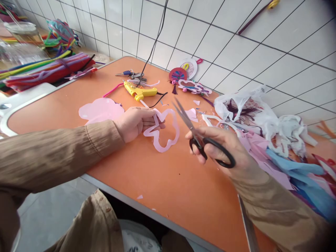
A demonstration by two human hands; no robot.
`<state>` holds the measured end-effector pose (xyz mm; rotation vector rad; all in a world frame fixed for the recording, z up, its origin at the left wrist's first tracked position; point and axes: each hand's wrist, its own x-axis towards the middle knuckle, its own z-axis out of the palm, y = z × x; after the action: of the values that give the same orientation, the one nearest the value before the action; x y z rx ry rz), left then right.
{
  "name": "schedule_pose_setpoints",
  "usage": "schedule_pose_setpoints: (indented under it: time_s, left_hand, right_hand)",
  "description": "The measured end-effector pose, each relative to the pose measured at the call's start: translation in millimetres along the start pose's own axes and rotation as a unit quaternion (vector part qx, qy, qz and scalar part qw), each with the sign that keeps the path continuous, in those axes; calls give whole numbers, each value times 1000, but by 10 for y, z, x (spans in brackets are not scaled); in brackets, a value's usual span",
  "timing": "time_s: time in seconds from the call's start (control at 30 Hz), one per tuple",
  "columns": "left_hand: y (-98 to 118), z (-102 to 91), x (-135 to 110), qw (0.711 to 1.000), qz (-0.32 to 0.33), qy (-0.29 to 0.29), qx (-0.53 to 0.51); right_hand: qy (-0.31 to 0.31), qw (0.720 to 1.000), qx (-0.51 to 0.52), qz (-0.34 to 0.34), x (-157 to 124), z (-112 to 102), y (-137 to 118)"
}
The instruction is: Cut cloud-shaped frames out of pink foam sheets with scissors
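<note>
My left hand [136, 122] pinches a pink cut-out frame [176, 131] with a wavy, hollow outline, held above the orange table. In my right hand [223, 143] is a pair of scissors [193, 131] with black handles; fingers pass through the loops and the blades point up and to the left, slightly apart. The blades are to the right of the pink cut-out and do not touch it. Left of my left hand lies a scalloped pink sheet [102, 109], partly covered by my wrist.
A yellow glue gun [140, 91] and keys [136, 75] lie behind my left hand. Finished paper ornaments [178, 74] sit by the tiled wall. A white plastic bag [244, 101] and coloured felt scraps [291, 168] crowd the right. Pipe cleaners [52, 70] are piled at far left.
</note>
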<state>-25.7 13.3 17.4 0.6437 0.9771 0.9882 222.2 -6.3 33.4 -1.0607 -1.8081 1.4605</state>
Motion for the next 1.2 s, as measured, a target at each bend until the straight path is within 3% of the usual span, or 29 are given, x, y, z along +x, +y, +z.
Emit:
schedule_pose_setpoints:
  time_s: [0.27, 1.2]
  left_hand:
    - [-5, 47, -20, 998, 36, 5, -52]
    - [-35, 63, -43, 996, 22, -13, -81]
  right_hand:
    - [-52, 992, 72, 85, -20, 143, 164]
    - [-36, 993, 76, 87, -7, 214, 171]
